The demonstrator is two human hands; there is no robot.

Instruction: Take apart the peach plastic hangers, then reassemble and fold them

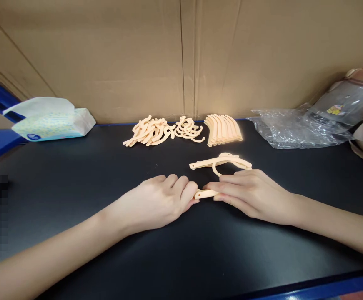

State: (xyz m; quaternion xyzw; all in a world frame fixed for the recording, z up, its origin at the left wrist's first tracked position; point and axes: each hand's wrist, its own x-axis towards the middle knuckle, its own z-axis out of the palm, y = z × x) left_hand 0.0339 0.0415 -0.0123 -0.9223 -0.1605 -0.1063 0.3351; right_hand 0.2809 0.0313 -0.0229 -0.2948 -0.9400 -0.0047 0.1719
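Between my two hands is a cream plastic hanger arm (206, 194), a short strip with a small hole near its left end. My left hand (162, 201) is curled closed, thumb and forefinger at that end; what else its fingers hold is hidden. From the other side, my right hand (254, 193) pinches the strip between thumb and fingers. Just beyond the right fingers lies a cream folding hanger (214, 161) with a curved hook, partly covered by that hand.
Along the back of the black table (131, 266) lie loose hanger arms (151, 131), a heap of hooks (188, 128) and a neat row of curved arms (223, 129). A tissue pack (56, 125) stands left; clear plastic bag (296, 127) and bottle (340, 102) are right. Cardboard (121, 58) rises behind.
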